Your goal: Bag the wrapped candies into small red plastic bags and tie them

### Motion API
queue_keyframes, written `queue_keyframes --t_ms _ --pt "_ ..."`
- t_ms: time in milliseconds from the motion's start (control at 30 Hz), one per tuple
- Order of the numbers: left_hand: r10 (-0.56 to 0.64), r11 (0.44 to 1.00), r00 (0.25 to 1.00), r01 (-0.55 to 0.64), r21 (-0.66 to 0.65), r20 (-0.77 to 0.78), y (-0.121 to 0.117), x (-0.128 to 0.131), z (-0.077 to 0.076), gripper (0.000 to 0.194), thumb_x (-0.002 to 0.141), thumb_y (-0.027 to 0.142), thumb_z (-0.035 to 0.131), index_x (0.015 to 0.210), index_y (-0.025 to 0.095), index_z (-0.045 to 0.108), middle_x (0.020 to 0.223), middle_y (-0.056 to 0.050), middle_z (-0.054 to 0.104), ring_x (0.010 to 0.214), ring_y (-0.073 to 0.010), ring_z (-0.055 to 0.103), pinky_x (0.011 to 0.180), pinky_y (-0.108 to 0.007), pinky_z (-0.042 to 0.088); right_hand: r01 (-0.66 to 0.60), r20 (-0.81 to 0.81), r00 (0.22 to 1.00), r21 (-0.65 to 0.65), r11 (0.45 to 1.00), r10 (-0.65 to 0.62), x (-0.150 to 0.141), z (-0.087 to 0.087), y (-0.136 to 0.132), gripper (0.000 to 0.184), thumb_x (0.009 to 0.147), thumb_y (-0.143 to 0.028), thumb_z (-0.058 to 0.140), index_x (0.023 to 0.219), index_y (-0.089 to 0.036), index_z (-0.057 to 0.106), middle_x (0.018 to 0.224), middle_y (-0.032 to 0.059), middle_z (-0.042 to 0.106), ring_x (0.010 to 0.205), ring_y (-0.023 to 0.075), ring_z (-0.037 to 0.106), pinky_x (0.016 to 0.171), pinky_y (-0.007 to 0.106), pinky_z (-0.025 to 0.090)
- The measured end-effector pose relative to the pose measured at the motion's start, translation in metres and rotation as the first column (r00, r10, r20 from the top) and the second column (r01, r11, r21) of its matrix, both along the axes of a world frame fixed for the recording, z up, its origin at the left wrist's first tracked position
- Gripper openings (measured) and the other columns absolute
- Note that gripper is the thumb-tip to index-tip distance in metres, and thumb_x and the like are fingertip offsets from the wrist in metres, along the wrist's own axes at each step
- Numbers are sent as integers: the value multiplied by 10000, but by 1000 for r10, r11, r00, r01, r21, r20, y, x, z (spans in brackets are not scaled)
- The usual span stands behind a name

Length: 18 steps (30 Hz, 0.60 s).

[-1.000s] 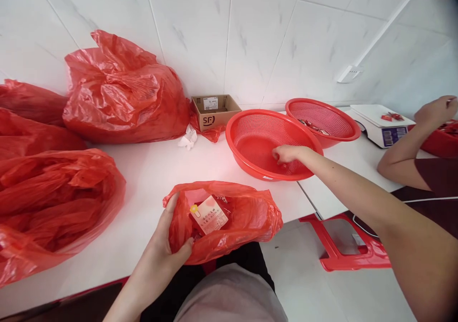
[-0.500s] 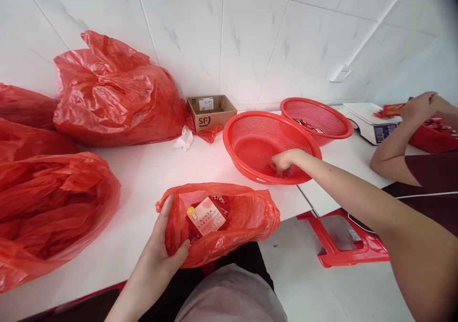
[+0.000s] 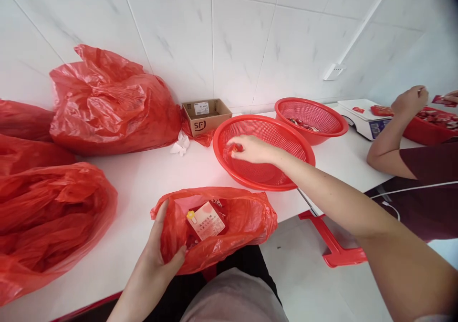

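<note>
Your left hand (image 3: pixel 153 260) grips a red plastic bag (image 3: pixel 250 212) over the tabletop's (image 3: pixel 143 179) front edge; your right hand (image 3: pixel 254 149) pinches a small red piece (image 3: pixel 236 148) over a colander (image 3: pixel 286 143). Near the back edge: SF carton (image 3: pixel 213 123), second colander (image 3: pixel 324 140).

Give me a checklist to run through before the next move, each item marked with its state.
1. Left hand gripping the bag: ok, at one end.
2. Bag mouth open: ok, its contents show.
3. Card inside the bag: ok, printed face showing.
4. Right hand clear of the near basket: not ok, it is over or within it.
5. Something in the right hand: cannot tell, red shows against a red basket.
6. Co-worker's hand apart from both: ok, beyond the scale.
</note>
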<state>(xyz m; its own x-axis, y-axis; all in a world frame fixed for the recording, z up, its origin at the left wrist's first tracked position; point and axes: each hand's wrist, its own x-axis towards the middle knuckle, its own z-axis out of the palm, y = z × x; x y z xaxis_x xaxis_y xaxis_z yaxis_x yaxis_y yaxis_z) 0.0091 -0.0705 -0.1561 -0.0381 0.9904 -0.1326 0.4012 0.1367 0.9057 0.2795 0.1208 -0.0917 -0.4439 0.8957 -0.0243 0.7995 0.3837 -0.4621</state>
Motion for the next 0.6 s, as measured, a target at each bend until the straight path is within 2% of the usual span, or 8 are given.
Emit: queue_keyframes --t_ms 67,133,167,233,300,400,500,600 --pt "21 1000 1000 -21 3 -11 1 0 1 865 863 417 593 1557 329 83 1627 -44 202 1486 -288 174 1198 -482 167 -19 -185 982 56 998 29 -10 14 -17 337 873 -356 601 1176 -213 633 1120 72 686 982 195 631 854 333 490" --pt "11 1000 1000 -11 6 1 2 1 2 880 862 408 599 1558 325 67 1626 -47 205 1483 -287 192 1198 -481 163 -142 -289 949 -28 989 128 -20 23 -41 330 887 -395 592 1166 -223 629 1072 53 696 921 170 636 806 310 502" --pt "1 1000 1000 -2 8 12 3 1 3 889 861 403 602 1559 322 58 1625 -50 210 1479 -286 207 1198 -477 169 -190 -288 943 -54 980 167 -25 25 -54 342 884 -407 600 1180 -235 622 1083 50 692 901 165 635 790 307 502" --pt "-6 1000 999 6 8 34 4 2 3 902 857 396 609 1559 321 47 1622 -55 219 1468 -288 247 1194 -471 192 -201 -222 956 -20 979 191 -29 23 -72 366 884 -415 608 1220 -269 605 1164 51 657 895 167 631 790 317 494" --pt "3 1000 999 -3 -3 41 4 2 4 902 857 396 605 1558 324 43 1619 -58 228 1456 -293 280 1189 -477 207 -145 -163 974 69 987 155 -24 19 -81 360 894 -414 598 1232 -289 597 1227 47 618 918 172 627 817 330 485" --pt "16 1000 1000 -15 -15 27 2 1 5 874 871 401 577 1559 316 45 1616 -60 234 1458 -288 276 1187 -470 223 -8 -149 988 136 991 29 0 11 -82 319 898 -418 591 1188 -288 613 1203 33 625 966 185 620 833 339 488" --pt "19 1000 1000 -20 19 21 0 -3 5 821 889 403 538 1560 298 77 1624 -55 208 1488 -280 178 1195 -453 213 121 -146 984 116 986 -104 29 5 -89 280 886 -417 599 1135 -293 630 1168 28 643 982 200 618 817 351 504" --pt "42 996 994 -33 84 -102 -1 -11 2 763 900 387 499 1554 316 113 1623 -46 201 1491 -304 160 1193 -497 217 147 -217 968 70 987 -128 42 -2 -114 248 902 -408 582 1126 -309 621 1144 24 649 969 198 620 837 366 517"
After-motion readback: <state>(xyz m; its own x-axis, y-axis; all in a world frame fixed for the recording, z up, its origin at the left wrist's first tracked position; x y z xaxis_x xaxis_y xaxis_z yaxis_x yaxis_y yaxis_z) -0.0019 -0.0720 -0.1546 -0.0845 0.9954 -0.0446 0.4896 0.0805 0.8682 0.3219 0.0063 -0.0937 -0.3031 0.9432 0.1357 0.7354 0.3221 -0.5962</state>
